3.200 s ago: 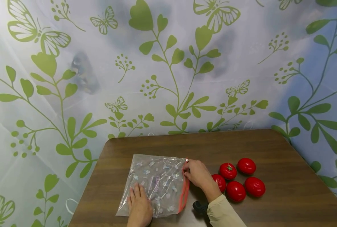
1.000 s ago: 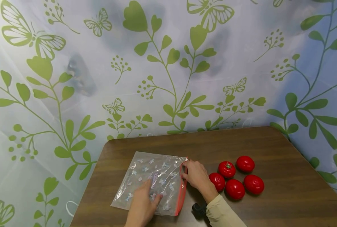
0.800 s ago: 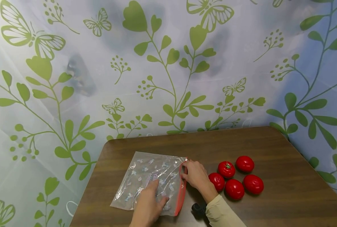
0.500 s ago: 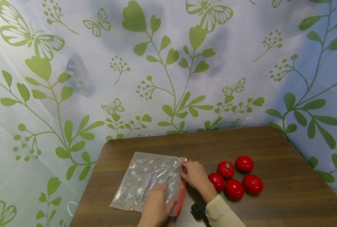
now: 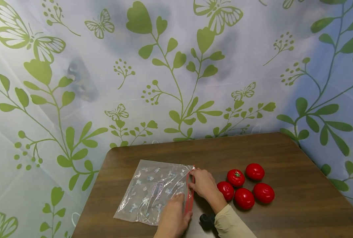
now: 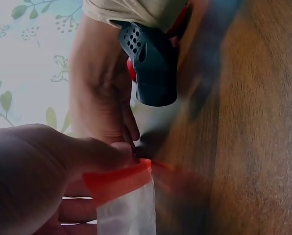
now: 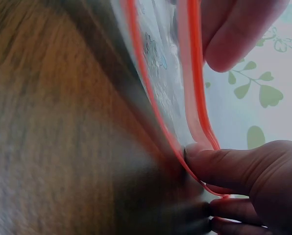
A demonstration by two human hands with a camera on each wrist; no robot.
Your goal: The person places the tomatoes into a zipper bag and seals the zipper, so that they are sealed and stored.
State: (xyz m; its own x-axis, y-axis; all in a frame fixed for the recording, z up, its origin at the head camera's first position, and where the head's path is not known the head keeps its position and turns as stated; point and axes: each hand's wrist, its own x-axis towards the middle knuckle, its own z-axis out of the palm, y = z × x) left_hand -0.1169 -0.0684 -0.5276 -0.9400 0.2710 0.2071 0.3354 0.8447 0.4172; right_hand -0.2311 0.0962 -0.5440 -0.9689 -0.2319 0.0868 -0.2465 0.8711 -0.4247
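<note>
A clear zip bag (image 5: 146, 191) with small blue prints lies flat on the table, its red-edged mouth facing right. At the far corner of that mouth, my right hand (image 5: 204, 183) pinches the red edge between thumb and fingers. My left hand (image 5: 173, 215) is at the near end of the mouth; in the left wrist view its thumb (image 6: 107, 154) lies over the red strip (image 6: 119, 186) with fingers behind the bag. The right wrist view shows the two red strips (image 7: 197, 93) spread apart, with a gap between them.
Several red tomatoes (image 5: 244, 198) sit in a cluster on the brown wooden table (image 5: 295, 211), right of my right hand. One has a green stem top. A dark device (image 5: 207, 220) is at my right wrist. A leaf-patterned curtain (image 5: 164, 109) hangs behind the table.
My left hand has lifted from the bag's middle and slid right to its red edge. My right hand keeps its grip at the far corner. The tomatoes have stayed put.
</note>
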